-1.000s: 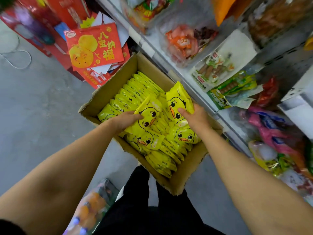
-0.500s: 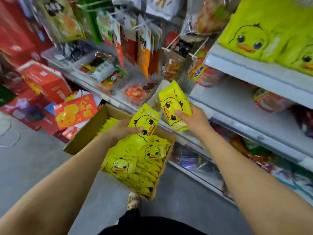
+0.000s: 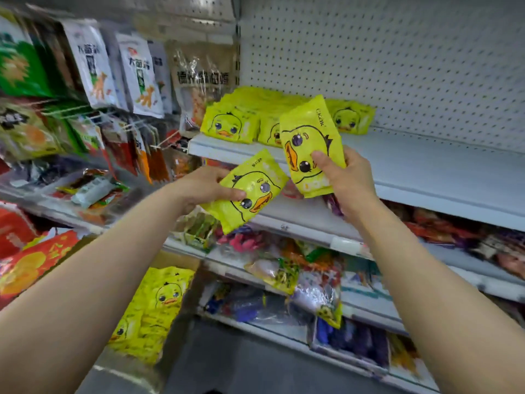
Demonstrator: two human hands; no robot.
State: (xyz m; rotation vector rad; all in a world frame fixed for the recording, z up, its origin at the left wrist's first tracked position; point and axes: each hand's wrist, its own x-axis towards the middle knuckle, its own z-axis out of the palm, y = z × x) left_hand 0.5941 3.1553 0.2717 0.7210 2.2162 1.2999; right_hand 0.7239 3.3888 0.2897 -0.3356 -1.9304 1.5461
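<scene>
- This is a shop aisle with a white shelf [image 3: 426, 166] and a white wall full of little holes [image 3: 397, 52] behind the hands.
- The left hand [image 3: 201, 186] grips the tilted duck bag [image 3: 250, 191], thumb on the front and fingers curled behind.
- The right hand [image 3: 349, 177] grips the upright duck bag [image 3: 306, 143], just beside the tilted one and a bit higher.
- That makes two hands and two yellow bags, one in each hand.
- Past the hands, more duck bags lie on the shelf in piles [image 3: 230, 123].
- The upright duck bag stands in front of the middle pile and hides part of it.
- Three duck faces show there; how many bags are in the piles cannot be told.
- Left of the left hand, white snack bags [image 3: 139, 75] hang in a row.
- Under the left arm is a box of duck bags [image 3: 159, 308].
- Below both hands, lower shelves [image 3: 352, 245] hold mixed snack bags.
</scene>
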